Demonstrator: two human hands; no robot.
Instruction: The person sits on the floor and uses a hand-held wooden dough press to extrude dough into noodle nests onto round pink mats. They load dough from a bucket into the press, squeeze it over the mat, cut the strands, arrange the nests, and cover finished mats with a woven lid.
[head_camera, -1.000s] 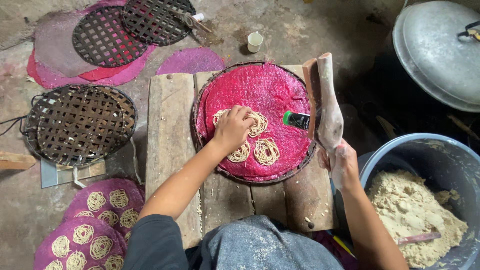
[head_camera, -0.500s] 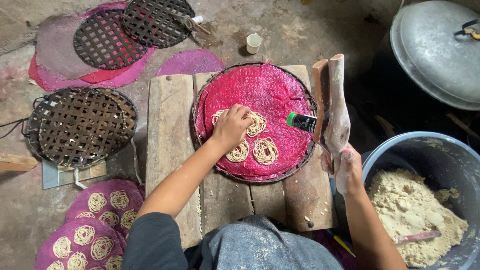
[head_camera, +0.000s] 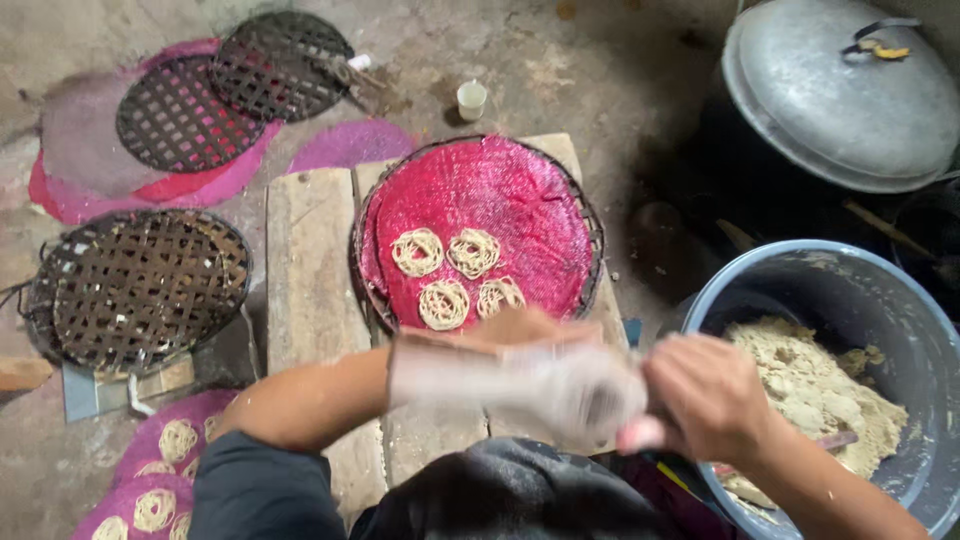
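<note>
Four noodle coils (head_camera: 458, 275) sit on the red mat (head_camera: 520, 200) before you. Your right hand (head_camera: 715, 398) is clamped on one end of the blurred press (head_camera: 510, 380); your left hand is hidden behind it, grip untellable. Next, steady the press over bare mat.

Both hands (head_camera: 640, 390) now off the red tray (head_camera: 560, 170), apparently gripping the blurred press (head_camera: 500, 375).

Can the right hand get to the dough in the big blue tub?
Probably yes. The right hand sits just beside the blue tub, whose top is open, and the dough lies bare inside. But that hand is busy gripping the blurred press, so it would need to let go first.
</note>
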